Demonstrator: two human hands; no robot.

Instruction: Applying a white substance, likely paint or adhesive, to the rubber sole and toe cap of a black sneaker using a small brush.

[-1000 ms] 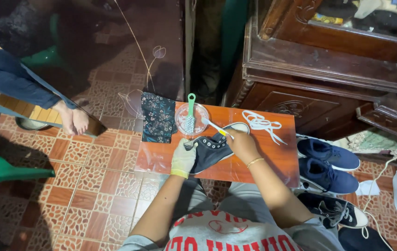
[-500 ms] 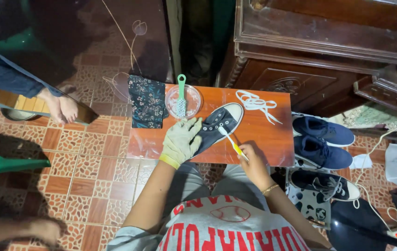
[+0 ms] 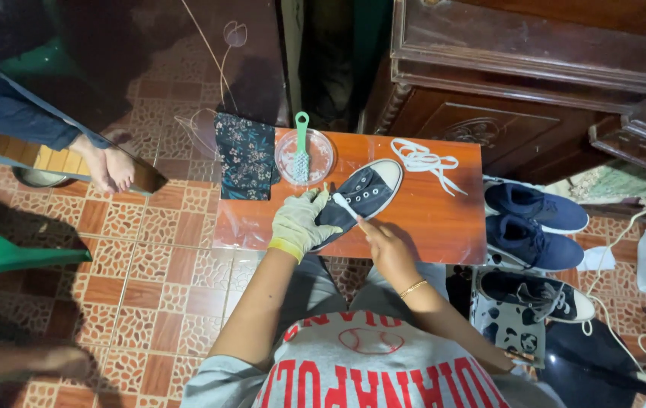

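Orange tabletop (image 3: 429,219) carries the dark sneaker (image 3: 361,198), which your gloved left hand (image 3: 302,223) clamps steady while your right hand's (image 3: 387,245) grip pinches a brush.

A glossy, orange-brown wooden bench (image 3: 444,219) carries a dark canvas sneaker (image 3: 361,198) with a white rubber toe cap, loose white woven laces (image 3: 423,160) and a clear plastic dish (image 3: 315,155) holding a green plastic brush (image 3: 302,143). A pale knitted cloth glove covers the left hand (image 3: 299,221); a floral fabric cloth (image 3: 246,155) lies matt beside patterned floor tiles (image 3: 157,264).
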